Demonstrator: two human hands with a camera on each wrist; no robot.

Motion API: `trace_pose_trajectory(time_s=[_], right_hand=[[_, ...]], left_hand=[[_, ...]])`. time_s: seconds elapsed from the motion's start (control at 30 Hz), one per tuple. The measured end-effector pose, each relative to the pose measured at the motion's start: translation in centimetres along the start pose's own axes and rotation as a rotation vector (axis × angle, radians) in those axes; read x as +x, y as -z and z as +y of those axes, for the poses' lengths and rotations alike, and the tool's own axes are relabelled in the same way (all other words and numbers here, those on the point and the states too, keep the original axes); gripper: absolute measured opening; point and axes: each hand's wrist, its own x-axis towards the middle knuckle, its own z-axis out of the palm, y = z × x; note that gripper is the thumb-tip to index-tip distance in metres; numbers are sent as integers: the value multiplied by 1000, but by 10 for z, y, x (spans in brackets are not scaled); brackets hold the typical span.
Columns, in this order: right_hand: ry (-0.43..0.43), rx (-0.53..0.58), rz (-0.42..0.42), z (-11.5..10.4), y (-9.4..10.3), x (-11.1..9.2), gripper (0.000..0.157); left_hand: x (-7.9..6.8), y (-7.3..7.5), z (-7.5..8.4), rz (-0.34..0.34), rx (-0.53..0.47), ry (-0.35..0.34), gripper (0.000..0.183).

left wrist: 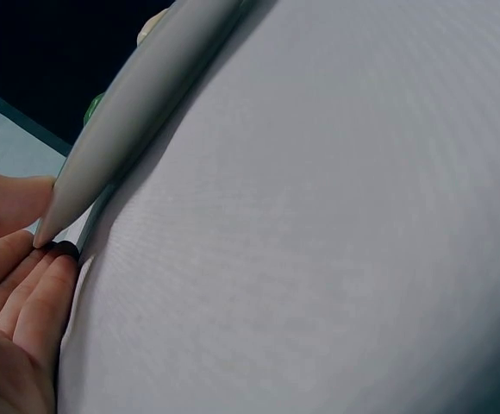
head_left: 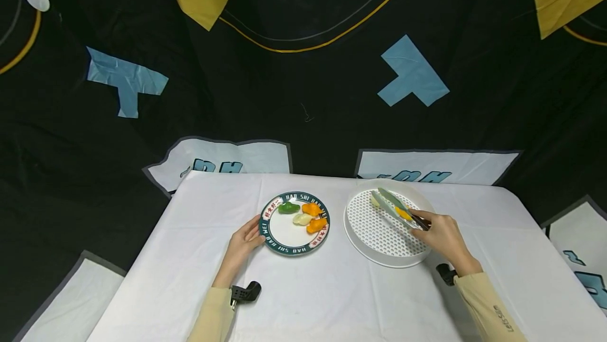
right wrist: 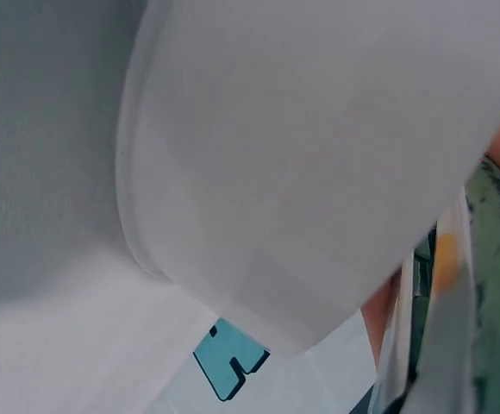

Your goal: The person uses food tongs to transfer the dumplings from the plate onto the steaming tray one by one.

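The left hand (head_left: 243,242) is pinching the left rim of the plate (head_left: 295,250), its thumb lying on one side and its fingers on the other; in the left wrist view the plate is showing nearly edge-on, so its face is staying out of sight there, with only slivers of green and cream peeking past the rim. In the head view the plate is resting on the white cloth (head_left: 303,300) and bearing a green pepper (head_left: 289,207), an upper orange pepper (head_left: 311,209), a lower orange pepper (head_left: 316,225) and a pale pepper (head_left: 302,219) between them.

To the right, the right hand (head_left: 443,231) is gripping the dark end of what appear to be green tongs (head_left: 390,205), thumb and fingers closing round it from both sides. The tongs are slanting over the holed floor of the tray (head_left: 379,231), and a yellow piece (head_left: 403,214) is lying between their arms; whether both arms are touching it cannot be told. A pale bit (head_left: 374,201) is sitting near their far tips, partly covered by them. In the right wrist view the tray wall is filling the middle and hiding the floor, while the tongs and fingers are being cut off at the right edge.
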Motion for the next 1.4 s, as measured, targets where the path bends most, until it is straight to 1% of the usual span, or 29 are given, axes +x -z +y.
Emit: trace_pose_trajectory(time_s=[0.2, 0.4, 0.7, 0.97, 1.1, 1.4], right_hand=[[-21, 18, -2, -7, 0, -3, 50], [26, 22, 14, -22, -2, -7, 51], [104, 45, 14, -51, -9, -12, 53], [188, 53, 9, -72, -21, -12, 53], [215, 55, 2, -82, -28, -11, 53], [245, 74, -63, -101, -48, -8, 55]], left_hand=[[1, 0, -1, 10, 11, 4, 62], [1, 0, -1, 8, 13, 5, 62], [3, 1, -4, -7, -4, 11, 63], [3, 1, -4, -3, 4, 12, 63], [2, 0, -3, 2, 11, 8, 62], [3, 0, -3, 11, 28, 18, 63]])
